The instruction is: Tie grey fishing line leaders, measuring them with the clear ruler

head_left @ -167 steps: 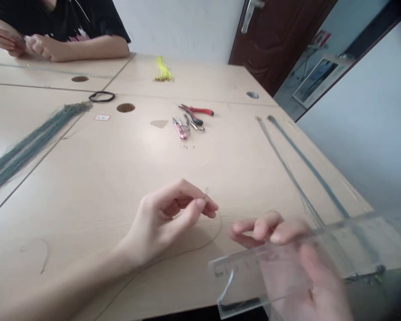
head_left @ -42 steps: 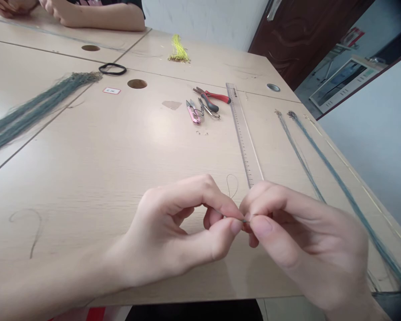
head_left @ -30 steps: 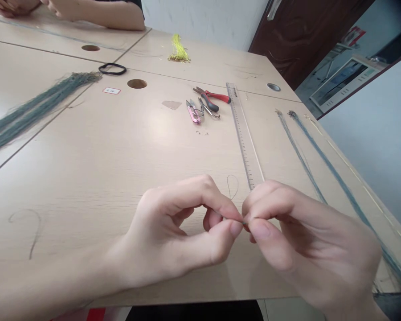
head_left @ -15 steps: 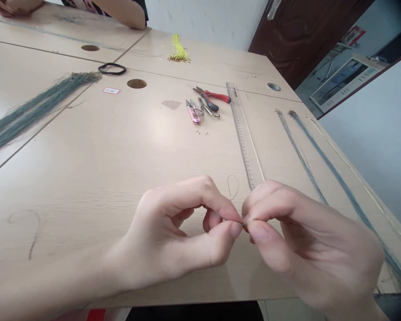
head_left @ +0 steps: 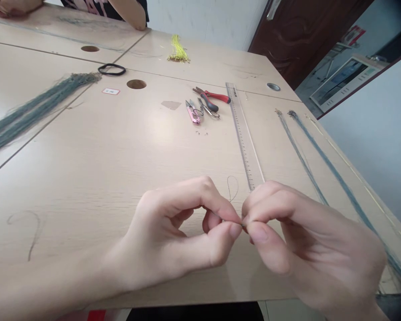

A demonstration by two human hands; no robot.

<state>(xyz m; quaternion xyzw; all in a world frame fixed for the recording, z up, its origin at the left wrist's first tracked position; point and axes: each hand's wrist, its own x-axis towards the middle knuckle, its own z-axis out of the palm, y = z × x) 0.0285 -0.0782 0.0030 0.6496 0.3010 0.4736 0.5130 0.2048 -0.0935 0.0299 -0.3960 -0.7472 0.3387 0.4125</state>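
My left hand (head_left: 187, 227) and my right hand (head_left: 307, 240) meet low in the view, thumb and forefinger of each pinched together. A thin dark thread (head_left: 233, 189) rises in a small loop just behind the fingertips. Between the two pinches a tiny dark bit of it shows; the rest is covered by fingers. Beyond my right hand lies a clear ruler (head_left: 239, 133), its near end close behind the knuckles. Another curved thread (head_left: 36, 232) lies on the table to the left of my left hand.
Pink thread snips (head_left: 193, 113), small scissors (head_left: 209, 109) and red-black pliers (head_left: 215, 98) lie beyond my hands. Blue-grey thread bundles (head_left: 36, 104) lie left, and more strands (head_left: 341, 178) right. A yellow-green bundle (head_left: 178, 49), black band (head_left: 112, 69) and a person's arm (head_left: 130, 13) are farther back.
Both hands keep nearly the same place and pinch. At the far side, the other person's body and arm have shifted slightly.
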